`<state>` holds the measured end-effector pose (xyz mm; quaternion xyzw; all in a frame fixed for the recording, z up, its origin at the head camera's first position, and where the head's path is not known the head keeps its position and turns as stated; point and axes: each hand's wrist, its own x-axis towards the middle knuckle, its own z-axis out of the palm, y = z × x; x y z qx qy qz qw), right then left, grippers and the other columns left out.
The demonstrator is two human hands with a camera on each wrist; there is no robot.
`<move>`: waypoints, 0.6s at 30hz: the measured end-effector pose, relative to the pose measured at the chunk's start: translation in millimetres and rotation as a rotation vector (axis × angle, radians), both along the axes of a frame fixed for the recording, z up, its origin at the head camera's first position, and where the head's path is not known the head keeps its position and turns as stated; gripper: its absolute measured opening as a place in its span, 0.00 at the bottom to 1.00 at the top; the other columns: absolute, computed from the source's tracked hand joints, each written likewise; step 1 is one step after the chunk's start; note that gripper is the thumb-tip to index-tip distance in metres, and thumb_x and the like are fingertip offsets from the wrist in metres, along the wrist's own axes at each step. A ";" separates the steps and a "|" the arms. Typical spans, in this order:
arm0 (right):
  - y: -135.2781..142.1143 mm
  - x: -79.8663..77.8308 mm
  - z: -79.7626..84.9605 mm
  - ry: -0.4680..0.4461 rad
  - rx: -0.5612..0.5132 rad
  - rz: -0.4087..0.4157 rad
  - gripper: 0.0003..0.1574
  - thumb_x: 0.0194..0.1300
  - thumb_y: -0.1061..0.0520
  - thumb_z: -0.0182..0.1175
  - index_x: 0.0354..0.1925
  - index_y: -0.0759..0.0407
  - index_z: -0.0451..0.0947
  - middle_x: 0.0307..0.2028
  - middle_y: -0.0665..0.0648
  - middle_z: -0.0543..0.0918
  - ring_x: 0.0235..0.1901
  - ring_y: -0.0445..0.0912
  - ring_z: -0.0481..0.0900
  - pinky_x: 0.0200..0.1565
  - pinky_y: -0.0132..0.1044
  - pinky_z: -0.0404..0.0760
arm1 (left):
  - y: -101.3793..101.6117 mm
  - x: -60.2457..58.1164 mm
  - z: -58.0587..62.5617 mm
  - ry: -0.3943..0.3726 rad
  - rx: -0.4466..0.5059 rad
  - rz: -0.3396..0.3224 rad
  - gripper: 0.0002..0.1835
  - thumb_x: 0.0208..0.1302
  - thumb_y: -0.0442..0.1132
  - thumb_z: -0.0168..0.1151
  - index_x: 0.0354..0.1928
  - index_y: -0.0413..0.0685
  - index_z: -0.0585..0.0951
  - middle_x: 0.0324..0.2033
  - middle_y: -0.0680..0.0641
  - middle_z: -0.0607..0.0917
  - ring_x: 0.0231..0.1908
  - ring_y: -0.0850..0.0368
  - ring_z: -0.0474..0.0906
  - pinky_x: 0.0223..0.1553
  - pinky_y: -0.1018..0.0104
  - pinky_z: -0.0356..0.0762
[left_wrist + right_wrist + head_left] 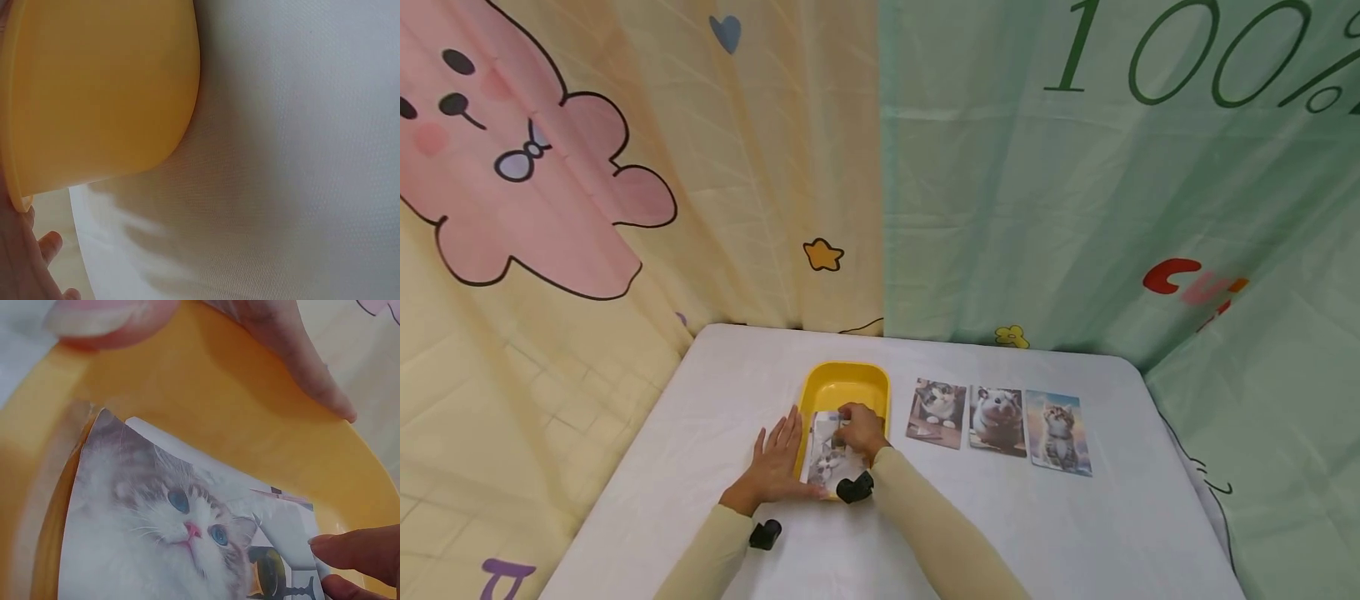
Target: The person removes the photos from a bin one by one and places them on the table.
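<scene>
A yellow plastic tray (844,373) stands on the table with a small stack of picture cards inside. The top cat card (187,512) shows a fluffy grey-and-white cat with blue eyes, and the edge of another card peeks out beneath it. My right hand (862,432) reaches into the tray and pinches the card's edge, its fingertips (340,547) on that edge in the right wrist view. With fingers spread, my left hand (775,467) lies against the tray's left rim, its thumb along the near end. The left wrist view shows the tray's outer wall (106,94).
Right of the tray, three cards lie in a row on the white table (970,525): a cat card (937,414), a grey furry animal card (997,420) and a kitten card (1060,433). Printed curtains (1000,208) hang behind the table.
</scene>
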<state>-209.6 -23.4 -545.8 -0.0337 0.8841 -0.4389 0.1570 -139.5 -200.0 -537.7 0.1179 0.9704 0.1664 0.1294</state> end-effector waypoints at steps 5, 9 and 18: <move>2.7 -0.9 -7.1 -0.007 -0.109 0.022 0.21 0.56 0.64 0.68 0.50 0.61 0.80 0.45 0.55 0.84 0.46 0.48 0.79 0.57 0.44 0.74 | 0.6 -0.8 0.5 -0.003 -0.006 0.000 0.76 0.34 0.78 0.65 0.74 0.34 0.43 0.75 0.38 0.39 0.73 0.38 0.39 0.68 0.36 0.30; 7.4 1.5 -4.5 0.072 -0.209 0.063 0.18 0.56 0.67 0.66 0.48 0.64 0.81 0.41 0.57 0.84 0.43 0.48 0.81 0.49 0.40 0.80 | 0.4 -0.2 1.2 0.001 0.002 -0.005 0.76 0.34 0.78 0.65 0.74 0.34 0.43 0.75 0.37 0.39 0.73 0.38 0.40 0.68 0.35 0.30; 14.6 2.5 13.5 0.151 -0.173 0.084 0.09 0.59 0.63 0.66 0.40 0.63 0.84 0.39 0.56 0.85 0.41 0.48 0.80 0.50 0.44 0.80 | 0.3 0.4 2.0 0.003 0.013 -0.010 0.76 0.35 0.77 0.66 0.74 0.34 0.43 0.75 0.37 0.39 0.73 0.37 0.39 0.68 0.36 0.30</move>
